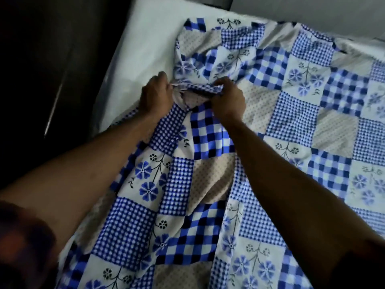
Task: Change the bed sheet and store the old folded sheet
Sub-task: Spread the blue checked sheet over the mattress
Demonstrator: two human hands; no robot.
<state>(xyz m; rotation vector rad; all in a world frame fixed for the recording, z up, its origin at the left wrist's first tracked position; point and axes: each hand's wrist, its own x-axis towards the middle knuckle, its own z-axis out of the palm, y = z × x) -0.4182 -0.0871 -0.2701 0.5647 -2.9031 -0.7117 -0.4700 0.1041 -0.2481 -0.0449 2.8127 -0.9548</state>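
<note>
Both my left hand (155, 97) and right hand (228, 97) pinch the patchwork sheet (291, 122) edge above the mattress (141, 51); bunched cloth could slip loose

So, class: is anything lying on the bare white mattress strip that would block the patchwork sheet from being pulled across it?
Nothing visible does. The left hand and right hand both grip the patchwork sheet at its bunched edge, and the bare mattress strip beyond it is clear.

Dark wooden panel (41, 59) beside the bed, pale wall (312, 9) behind.
</note>
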